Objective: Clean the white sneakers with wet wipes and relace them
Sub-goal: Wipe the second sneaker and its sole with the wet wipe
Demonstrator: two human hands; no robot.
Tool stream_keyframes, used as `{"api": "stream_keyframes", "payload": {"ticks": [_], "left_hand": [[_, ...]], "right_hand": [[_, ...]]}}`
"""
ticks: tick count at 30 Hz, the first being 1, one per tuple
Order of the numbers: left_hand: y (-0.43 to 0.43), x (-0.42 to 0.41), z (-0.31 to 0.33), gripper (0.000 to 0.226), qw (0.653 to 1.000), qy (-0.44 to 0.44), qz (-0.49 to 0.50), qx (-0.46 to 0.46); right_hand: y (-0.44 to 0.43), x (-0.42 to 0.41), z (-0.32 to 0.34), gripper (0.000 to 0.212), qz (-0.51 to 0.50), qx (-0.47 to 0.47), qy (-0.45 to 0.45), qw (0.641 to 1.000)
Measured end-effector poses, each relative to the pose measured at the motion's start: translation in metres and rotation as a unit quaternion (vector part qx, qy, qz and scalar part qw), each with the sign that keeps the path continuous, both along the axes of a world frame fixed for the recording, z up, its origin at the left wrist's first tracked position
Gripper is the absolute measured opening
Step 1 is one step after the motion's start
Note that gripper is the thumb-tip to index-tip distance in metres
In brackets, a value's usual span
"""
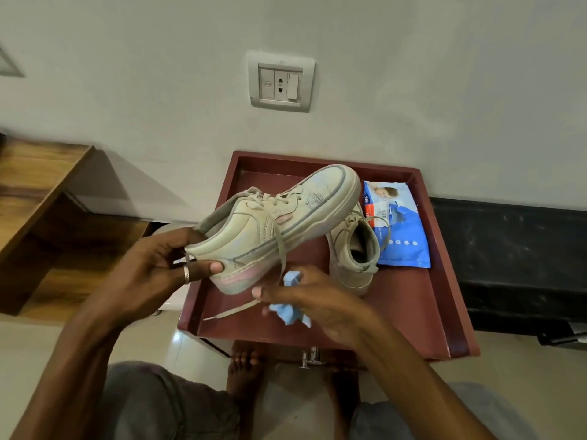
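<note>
My left hand (pixel 165 265) grips the heel of a white sneaker (pixel 270 217) and holds it up, tilted on its side, toe pointing away, above the red tray (pixel 444 281). The sneaker's laces hang loose, one end (pixel 232 311) trailing onto the tray. My right hand (pixel 320 300) holds a crumpled blue wet wipe (pixel 292 309) just below the heel sole. A second white sneaker (pixel 352 249) stands on the tray behind, heel toward me. The blue wet wipes pack (pixel 400 227) lies flat at the tray's back right.
The red tray tops a small cabinet with a metal handle (pixel 309 358) against a white wall with a socket plate (pixel 281 81). A wooden table (pixel 41 192) stands at left. A black bench (pixel 514 258) is at right. My knees and bare feet (pixel 244 373) are below.
</note>
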State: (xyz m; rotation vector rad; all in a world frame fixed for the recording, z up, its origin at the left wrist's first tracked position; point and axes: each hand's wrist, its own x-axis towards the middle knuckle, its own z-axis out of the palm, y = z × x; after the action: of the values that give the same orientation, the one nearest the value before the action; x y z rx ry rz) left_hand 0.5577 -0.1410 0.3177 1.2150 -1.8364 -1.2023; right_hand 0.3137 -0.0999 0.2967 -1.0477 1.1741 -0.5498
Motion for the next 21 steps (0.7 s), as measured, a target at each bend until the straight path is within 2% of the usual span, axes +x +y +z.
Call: {"api": "stream_keyframes", "payload": {"ticks": [2,4,6,9,11,13,15,17,19,21], "left_hand": [[0.000,0.000,0.000,0.023,1.000,0.002,-0.005,0.003],[-0.003,0.004,-0.001,0.019,1.000,0.002,-0.010,0.010],[-0.004,0.009,0.000,0.024,0.999,0.000,-0.025,0.022],[-0.001,0.011,0.000,0.042,0.997,-0.012,-0.072,0.038],[0.002,0.010,0.002,0.036,0.993,-0.014,-0.111,0.049],[0.004,0.011,0.005,0.029,0.988,-0.007,-0.138,0.067],[0.006,0.014,0.007,0.030,0.983,0.022,-0.147,0.105],[0.009,0.020,0.008,0.031,0.973,0.049,-0.155,0.163],[0.012,0.025,0.008,0.028,0.962,0.053,-0.178,0.200],[0.014,0.027,0.010,0.025,0.952,0.058,-0.204,0.221]], "right_hand": [[0.006,0.000,0.013,0.027,0.072,-0.005,0.008,0.997],[0.012,-0.012,0.041,0.029,0.103,-0.056,0.035,0.992],[0.016,-0.026,0.075,0.026,0.054,-0.141,0.050,0.987],[0.021,-0.033,0.112,0.019,-0.078,-0.274,-0.013,0.959],[0.023,-0.026,0.118,0.028,-0.117,-0.340,-0.017,0.933],[0.022,-0.022,0.113,0.040,-0.138,-0.380,0.022,0.914],[0.018,-0.020,0.106,0.043,-0.150,-0.399,0.051,0.903],[0.009,-0.021,0.093,0.041,-0.163,-0.394,0.128,0.895],[-0.001,-0.025,0.080,0.039,-0.132,-0.355,0.267,0.886],[-0.004,-0.030,0.069,0.044,-0.087,-0.325,0.391,0.856]]}}
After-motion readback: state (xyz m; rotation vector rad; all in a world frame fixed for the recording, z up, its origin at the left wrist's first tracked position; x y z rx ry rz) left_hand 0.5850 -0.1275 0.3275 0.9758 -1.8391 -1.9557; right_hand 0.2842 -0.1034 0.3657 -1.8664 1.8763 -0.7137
